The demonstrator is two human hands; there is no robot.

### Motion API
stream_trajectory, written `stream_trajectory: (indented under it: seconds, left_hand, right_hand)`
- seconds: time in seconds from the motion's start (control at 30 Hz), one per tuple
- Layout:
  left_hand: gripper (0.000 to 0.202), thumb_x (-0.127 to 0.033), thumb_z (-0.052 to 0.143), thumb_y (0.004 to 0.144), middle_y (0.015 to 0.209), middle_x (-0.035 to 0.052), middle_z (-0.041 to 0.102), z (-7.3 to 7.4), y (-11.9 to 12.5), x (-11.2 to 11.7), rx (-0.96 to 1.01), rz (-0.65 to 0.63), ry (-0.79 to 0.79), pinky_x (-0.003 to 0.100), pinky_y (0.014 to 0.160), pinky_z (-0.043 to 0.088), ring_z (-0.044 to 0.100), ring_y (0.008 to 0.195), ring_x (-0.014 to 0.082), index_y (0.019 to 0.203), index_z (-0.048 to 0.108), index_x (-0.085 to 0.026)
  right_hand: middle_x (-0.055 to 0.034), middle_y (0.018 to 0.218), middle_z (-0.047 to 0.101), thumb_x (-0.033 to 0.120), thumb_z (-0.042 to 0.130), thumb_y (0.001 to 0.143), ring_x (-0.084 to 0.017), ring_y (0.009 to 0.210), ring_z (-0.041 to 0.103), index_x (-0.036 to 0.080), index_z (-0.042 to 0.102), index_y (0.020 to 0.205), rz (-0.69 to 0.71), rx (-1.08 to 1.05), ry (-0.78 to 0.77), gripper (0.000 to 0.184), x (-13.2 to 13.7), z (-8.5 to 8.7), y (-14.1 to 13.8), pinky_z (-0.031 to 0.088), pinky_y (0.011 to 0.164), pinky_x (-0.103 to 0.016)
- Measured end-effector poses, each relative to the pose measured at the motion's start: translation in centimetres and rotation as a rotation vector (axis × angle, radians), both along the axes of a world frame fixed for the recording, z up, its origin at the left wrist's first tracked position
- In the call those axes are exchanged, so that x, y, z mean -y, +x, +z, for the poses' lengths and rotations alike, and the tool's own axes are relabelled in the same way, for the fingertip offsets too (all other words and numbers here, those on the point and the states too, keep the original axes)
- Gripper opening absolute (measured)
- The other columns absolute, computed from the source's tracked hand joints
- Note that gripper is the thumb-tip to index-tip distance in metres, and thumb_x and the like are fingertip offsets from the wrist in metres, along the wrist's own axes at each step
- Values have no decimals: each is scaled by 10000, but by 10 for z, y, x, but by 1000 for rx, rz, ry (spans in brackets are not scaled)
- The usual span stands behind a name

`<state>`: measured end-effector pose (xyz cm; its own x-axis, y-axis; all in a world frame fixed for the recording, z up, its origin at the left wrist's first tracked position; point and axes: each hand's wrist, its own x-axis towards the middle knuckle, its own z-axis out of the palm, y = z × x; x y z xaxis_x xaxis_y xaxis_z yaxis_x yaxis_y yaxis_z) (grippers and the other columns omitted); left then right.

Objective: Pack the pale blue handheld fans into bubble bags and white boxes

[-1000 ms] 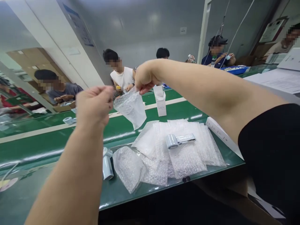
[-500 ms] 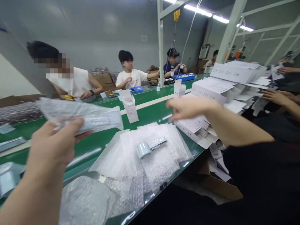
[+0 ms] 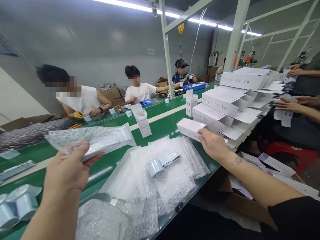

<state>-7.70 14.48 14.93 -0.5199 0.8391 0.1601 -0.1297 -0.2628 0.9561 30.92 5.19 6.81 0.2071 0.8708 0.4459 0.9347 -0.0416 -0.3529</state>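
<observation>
My left hand (image 3: 67,170) is closed on a bubble-wrap bag (image 3: 100,138) with a silvery part inside, held level above the green belt. My right hand (image 3: 212,145) is stretched to the right and grips a white carton (image 3: 190,127) at the foot of a stack of white cartons (image 3: 225,100). Between my hands lies a spread of empty bubble bags (image 3: 170,180) with one light-blue handheld device (image 3: 161,163) resting on top.
The green conveyor table (image 3: 160,120) runs away from me. Two upright white boxes (image 3: 142,121) stand on it. More blue devices (image 3: 20,205) lie at the near left. Several other people work across the belt and at the right.
My right hand let go of the bag and reached right onto a white carton. My left hand kept the bag and turned it level. My view swung to the right.
</observation>
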Motion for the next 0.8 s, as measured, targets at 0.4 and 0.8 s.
stream_trajectory:
  seconds: [0.4, 0.8]
  left_hand:
    - [417, -184, 705, 604, 1119, -50, 635, 44, -40, 9, -165, 178, 397, 415, 811, 589, 636, 989, 196, 972, 537, -284]
    - [280, -310, 708, 505, 761, 45, 696, 49, -115, -53, -1033, -18, -199, 398, 769, 534, 638, 773, 257, 749, 667, -179]
  right_hand:
    - [-95, 889, 651, 7, 423, 869, -218, 961, 481, 185, 660, 857, 1326, 784, 200, 297, -209, 124, -186, 379, 766, -320]
    - [-94, 1023, 617, -7, 523, 801, -205, 1001, 516, 160, 723, 834, 1574, 308, 121, 263, -295, 32, -305, 414, 897, -342]
